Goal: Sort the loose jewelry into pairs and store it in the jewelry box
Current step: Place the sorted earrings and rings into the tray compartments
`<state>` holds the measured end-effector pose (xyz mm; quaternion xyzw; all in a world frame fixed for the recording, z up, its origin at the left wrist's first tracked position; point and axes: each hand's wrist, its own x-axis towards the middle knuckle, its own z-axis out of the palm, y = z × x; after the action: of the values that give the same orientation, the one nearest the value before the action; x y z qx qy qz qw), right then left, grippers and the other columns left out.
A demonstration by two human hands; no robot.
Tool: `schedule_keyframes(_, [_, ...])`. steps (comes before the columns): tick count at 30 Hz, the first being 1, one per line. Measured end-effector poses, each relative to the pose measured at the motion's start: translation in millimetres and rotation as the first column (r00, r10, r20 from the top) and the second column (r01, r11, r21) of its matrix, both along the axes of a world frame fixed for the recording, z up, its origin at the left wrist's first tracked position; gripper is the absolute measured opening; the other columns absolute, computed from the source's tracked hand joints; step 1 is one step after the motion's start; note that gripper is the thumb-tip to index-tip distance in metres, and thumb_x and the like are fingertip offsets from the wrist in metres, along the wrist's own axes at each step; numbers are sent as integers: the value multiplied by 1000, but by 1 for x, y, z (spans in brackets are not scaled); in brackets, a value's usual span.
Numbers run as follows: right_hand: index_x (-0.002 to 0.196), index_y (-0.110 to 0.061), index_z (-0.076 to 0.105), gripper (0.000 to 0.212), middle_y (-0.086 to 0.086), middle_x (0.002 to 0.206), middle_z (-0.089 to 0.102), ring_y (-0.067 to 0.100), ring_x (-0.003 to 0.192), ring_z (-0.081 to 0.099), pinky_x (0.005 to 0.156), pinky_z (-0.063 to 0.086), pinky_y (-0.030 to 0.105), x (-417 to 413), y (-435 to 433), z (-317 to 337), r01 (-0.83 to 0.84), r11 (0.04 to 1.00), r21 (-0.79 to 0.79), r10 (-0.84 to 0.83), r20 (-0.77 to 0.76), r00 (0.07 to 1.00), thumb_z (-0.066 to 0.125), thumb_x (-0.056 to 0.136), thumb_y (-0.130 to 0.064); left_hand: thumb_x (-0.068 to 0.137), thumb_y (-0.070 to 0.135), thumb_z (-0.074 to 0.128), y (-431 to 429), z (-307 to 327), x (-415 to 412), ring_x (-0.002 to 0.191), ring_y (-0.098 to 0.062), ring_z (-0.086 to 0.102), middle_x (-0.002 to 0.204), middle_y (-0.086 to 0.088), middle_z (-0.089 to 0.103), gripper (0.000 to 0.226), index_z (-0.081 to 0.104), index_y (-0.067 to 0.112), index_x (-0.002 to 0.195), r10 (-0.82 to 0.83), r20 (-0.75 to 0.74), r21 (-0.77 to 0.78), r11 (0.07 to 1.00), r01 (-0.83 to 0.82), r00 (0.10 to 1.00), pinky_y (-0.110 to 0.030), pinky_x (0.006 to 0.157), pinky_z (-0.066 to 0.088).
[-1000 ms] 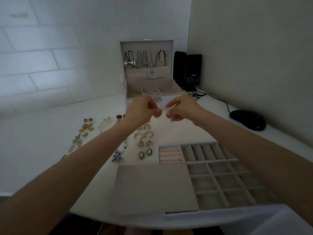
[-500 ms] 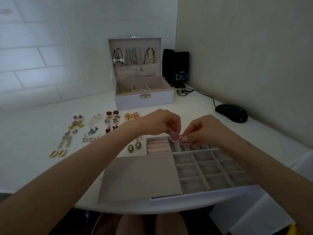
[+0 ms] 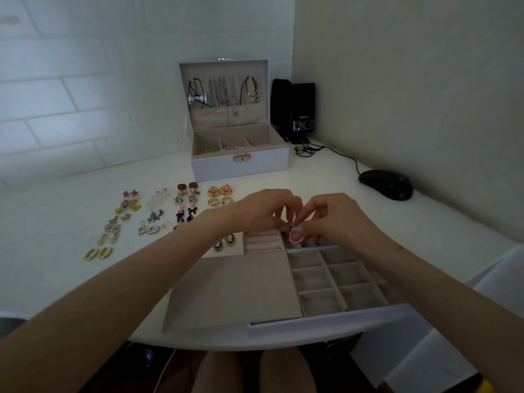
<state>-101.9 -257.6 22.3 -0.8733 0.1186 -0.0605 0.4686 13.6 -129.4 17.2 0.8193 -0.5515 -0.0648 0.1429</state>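
Pink earring [image 3: 296, 236], rimmed with small pale beads: hangs at the meeting point of both hands, just above the far cells of the tray [image 3: 326, 321]. Appears clear of the lining; cannot rule out contact from this angle.

Left hand [image 3: 263, 211]: curled, fingertips pinching the earring's top from the left. Right hand [image 3: 331, 215]: curled likewise, pinching the same piece from the opposite side. Cannot tell whether one earring or two stacked; cannot see post, hook or back.

Handling, as a judgement: light, small, rigid at the stone, thin at post or hook. Probably bends there; probably slips if taken by the smooth face. Best held by the beaded rim, edge-on, between two fingertips. Lower into a cell rather than drop, to spare the beads.

Elsewhere: sorted pairs [image 3: 226, 189] in rows on the bench [image 3: 56, 217], left of the hands, well apart from the tray cells. Box [image 3: 215, 168] open at the back of the bench, necklaces [image 3: 234, 100] hung in its lid. Task far from done, judging by the rows.
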Motion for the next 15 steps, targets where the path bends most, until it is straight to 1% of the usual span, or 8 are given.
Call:
schedule_keyframes(2, [76,-14,68,15,4,64,67,14,53,65,54,50,17,1,4,-4,-3,1000,-31,4,14,1000,80,69,-8,83,16,66,0,-3,0,82,-10,49,91,7,49,15,61,12,97,-13,31,5,1000,12,999,-30,77,44])
schedule_keyframes(5, [70,-22,64,17,-3,67,65,12,58,64,66,54,24,2,7,-6,-18,994,-110,19,10,1000,78,73,-12,82,15,66,-1,-6,3,82,-11,49,93,7,47,15,61,13,96,6,70,-20,1000,-5,998,-32,76,45])
schedule_keyframes(7, [64,-26,63,21,-9,67,64,9,63,63,74,55,29,3,7,-6,-38,987,-159,39,3,999,78,73,-15,81,13,66,-1,-6,4,82,-13,50,93,7,48,16,60,14,96,13,44,-51,999,-11,999,-30,74,44])
schedule_keyframes(8, [62,-27,62,22,-11,66,63,6,64,62,75,54,28,3,8,-7,-49,983,-174,50,-1,999,78,73,-15,81,12,65,-1,-7,4,81,-14,51,93,7,49,16,60,15,96,8,23,-59,998,-7,1000,-28,73,43])
schedule_keyframes(10, [62,-24,63,20,-14,66,61,-2,64,59,71,50,20,2,8,-7,-75,977,-197,73,-14,997,78,73,-16,83,11,65,1,-8,3,81,-14,51,94,6,49,14,60,14,96,-4,-5,-62,998,4,1000,-23,71,41])
schedule_keyframes(12, [64,-22,64,17,-15,66,60,-6,61,56,63,43,10,2,8,-6,-91,974,-209,87,-28,996,79,72,-16,83,14,65,3,-8,2,81,-14,51,94,6,48,12,61,13,94,0,0,-72,997,0,1000,-27,73,43])
schedule_keyframes(15, [64,-22,64,18,-15,66,59,-4,63,54,59,38,9,2,7,-5,-113,963,-243,103,-54,993,79,71,-16,84,17,64,3,-6,0,83,-11,48,98,3,49,11,61,13,94,6,88,-52,999,-2,996,-32,75,44])
